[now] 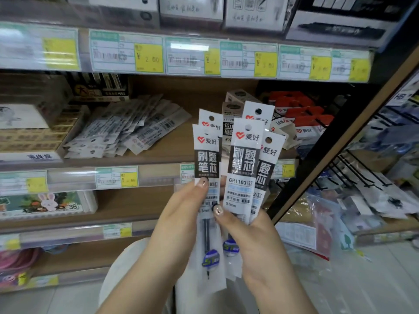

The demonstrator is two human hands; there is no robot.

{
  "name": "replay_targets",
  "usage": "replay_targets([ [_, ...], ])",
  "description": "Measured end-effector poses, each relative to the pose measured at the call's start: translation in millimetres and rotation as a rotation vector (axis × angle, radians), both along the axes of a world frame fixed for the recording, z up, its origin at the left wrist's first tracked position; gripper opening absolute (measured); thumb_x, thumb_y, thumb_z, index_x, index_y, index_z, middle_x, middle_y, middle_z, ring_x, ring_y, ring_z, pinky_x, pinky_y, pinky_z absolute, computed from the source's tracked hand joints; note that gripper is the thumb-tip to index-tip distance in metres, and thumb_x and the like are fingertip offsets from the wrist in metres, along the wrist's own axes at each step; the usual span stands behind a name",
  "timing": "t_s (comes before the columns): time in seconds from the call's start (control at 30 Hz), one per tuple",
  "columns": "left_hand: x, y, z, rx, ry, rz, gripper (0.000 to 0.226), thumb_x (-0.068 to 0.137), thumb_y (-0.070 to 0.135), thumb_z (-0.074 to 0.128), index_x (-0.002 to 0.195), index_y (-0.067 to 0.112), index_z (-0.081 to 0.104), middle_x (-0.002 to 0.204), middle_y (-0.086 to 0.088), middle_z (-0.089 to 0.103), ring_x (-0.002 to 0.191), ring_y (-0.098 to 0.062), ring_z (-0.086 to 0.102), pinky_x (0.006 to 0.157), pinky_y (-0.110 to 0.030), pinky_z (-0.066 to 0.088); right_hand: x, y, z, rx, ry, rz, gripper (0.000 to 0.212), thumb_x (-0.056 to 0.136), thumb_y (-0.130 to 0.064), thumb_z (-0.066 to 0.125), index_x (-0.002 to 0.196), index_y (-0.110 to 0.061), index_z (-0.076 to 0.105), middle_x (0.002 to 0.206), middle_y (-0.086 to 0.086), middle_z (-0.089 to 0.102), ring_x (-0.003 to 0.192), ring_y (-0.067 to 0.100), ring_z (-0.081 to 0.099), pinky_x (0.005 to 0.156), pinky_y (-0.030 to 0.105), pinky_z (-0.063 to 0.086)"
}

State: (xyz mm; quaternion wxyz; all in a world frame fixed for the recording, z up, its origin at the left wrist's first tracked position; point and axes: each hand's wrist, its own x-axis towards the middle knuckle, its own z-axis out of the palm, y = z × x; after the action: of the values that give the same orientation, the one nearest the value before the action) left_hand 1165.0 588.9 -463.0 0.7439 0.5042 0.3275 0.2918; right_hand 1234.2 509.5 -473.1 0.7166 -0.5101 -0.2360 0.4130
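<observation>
Five slim refill packets, fanned upright before the middle shelf, two pinched by thumb and fingers of the left hand, the rest by the right hand. Probably light, floppy and slick; best gripped low, across the stiff refills inside. Printed: 爱好, 刷题笔芯, GR1103 ST, 0.5mm. Behind, a loose heap of similar packets; above, a price tag reading ¥2.00.

View: one wide-angle camera worn on the person's head.
Facing: forward and down, toward the front edge of the shelf.
Nearness: close; the left hand and right hand, holding refill packets, fill the lower middle.
Distortion: shelf edges bow near the frame's sides.
</observation>
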Motion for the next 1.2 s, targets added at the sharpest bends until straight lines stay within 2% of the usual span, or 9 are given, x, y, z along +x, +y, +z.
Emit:
replay_targets([
  [0.07, -7, -6, 0, 0.041, -0.03, 0.076, 0.032, 0.09, 0.023, 0.052, 0.071, 0.029, 0.078, 0.083, 0.004, 0.075, 0.082, -0.007, 0.07, 0.074, -0.025, 0.052, -1, 0, -1, -0.004, -0.003, -0.002, 0.037, 0.074, -0.009, 0.073, 0.109, -0.016, 0.064, 0.099, -0.005, 0.074, 0.094, 0.01, 0.069, 0.074, 0.017, 0.054],
  [0.2, -6, -3, -2, 0.104, -0.068, 0.032, 0.033, 0.085, 0.03, 0.048, 0.076, 0.018, 0.077, 0.082, -0.011, 0.074, 0.075, -0.022, 0.071, 0.071, -0.035, 0.051, -2, 0, -2, -0.004, -0.006, 0.007, 0.036, 0.076, 0.005, 0.069, 0.108, -0.012, 0.063, 0.091, -0.006, 0.075, 0.086, 0.006, 0.071, 0.067, 0.013, 0.051],
  [0.37, -9, -1, -2, 0.119, -0.098, 0.055, 0.03, 0.084, 0.031, 0.052, 0.078, 0.013, 0.075, 0.079, -0.011, 0.074, 0.068, -0.022, 0.071, 0.059, -0.032, 0.054, -5, -1, -6, -0.038, -0.083, -0.037, 0.027, 0.073, -0.016, 0.068, 0.1, -0.02, 0.071, 0.097, -0.004, 0.075, 0.093, 0.011, 0.07, 0.072, 0.019, 0.053],
  [0.47, -13, 2, -1, 0.043, -0.127, 0.115, 0.026, 0.072, 0.032, 0.06, 0.077, 0.009, 0.072, 0.071, -0.017, 0.071, 0.052, -0.025, 0.064, 0.048, -0.033, 0.051, -3, -3, -5, -0.068, -0.047, -0.083, 0.015, 0.076, -0.025, 0.073, 0.091, -0.024, 0.072, 0.076, -0.001, 0.073, 0.067, 0.014, 0.069, 0.06, 0.025, 0.053],
  [0.63, -14, 8, -3, 0.231, -0.044, 0.272, 0.013, 0.075, 0.03, 0.063, 0.077, 0.021, 0.072, 0.077, -0.003, 0.075, 0.066, -0.016, 0.07, 0.06, -0.034, 0.054, 1, -7, 1, -0.107, -0.084, -0.132, 0.014, 0.062, -0.035, 0.067, 0.072, -0.025, 0.069, 0.051, 0.005, 0.058, 0.044, 0.02, 0.056, 0.044, 0.03, 0.051],
  [0.7, -14, 5, -5, 0.312, -0.015, 0.312, 0.012, 0.081, 0.027, 0.061, 0.086, 0.019, 0.07, 0.084, 0.002, 0.075, 0.077, -0.014, 0.071, 0.066, -0.033, 0.055, -2, -4, -1, -0.117, -0.171, -0.084, 0.016, 0.069, -0.04, 0.076, 0.079, -0.029, 0.07, 0.063, 0.002, 0.068, 0.052, 0.017, 0.063, 0.047, 0.03, 0.053],
  [0.8, -12, -3, -5, 0.387, -0.011, 0.35, 0.018, 0.077, 0.031, 0.058, 0.091, 0.024, 0.066, 0.09, 0.014, 0.073, 0.086, -0.003, 0.069, 0.072, -0.02, 0.053, -7, 3, -6, -0.116, -0.379, -0.065, 0.034, 0.069, -0.051, 0.066, 0.098, -0.032, 0.068, 0.096, -0.016, 0.073, 0.091, 0.003, 0.068, 0.076, 0.022, 0.055],
  [0.9, -8, -12, -4, 0.361, -0.07, 0.375, 0.012, 0.084, 0.019, 0.057, 0.089, 0.027, 0.065, 0.089, 0.019, 0.073, 0.085, 0.003, 0.067, 0.068, -0.011, 0.05, -7, 6, -9, -0.127, -0.403, -0.098, 0.041, 0.063, -0.048, 0.068, 0.099, -0.028, 0.068, 0.096, -0.018, 0.073, 0.093, 0.0, 0.067, 0.079, 0.02, 0.052],
  [1.2, -11, -14, -13, 0.159, -0.182, 0.26, 0.025, 0.066, 0.014, 0.072, 0.091, 0.013, 0.071, 0.094, -0.005, 0.075, 0.089, -0.023, 0.071, 0.07, -0.029, 0.056, -8, 4, -14, -0.224, -0.443, -0.08, 0.029, 0.063, -0.031, 0.07, 0.092, -0.03, 0.07, 0.085, -0.016, 0.074, 0.083, -0.001, 0.069, 0.076, 0.032, 0.056],
])
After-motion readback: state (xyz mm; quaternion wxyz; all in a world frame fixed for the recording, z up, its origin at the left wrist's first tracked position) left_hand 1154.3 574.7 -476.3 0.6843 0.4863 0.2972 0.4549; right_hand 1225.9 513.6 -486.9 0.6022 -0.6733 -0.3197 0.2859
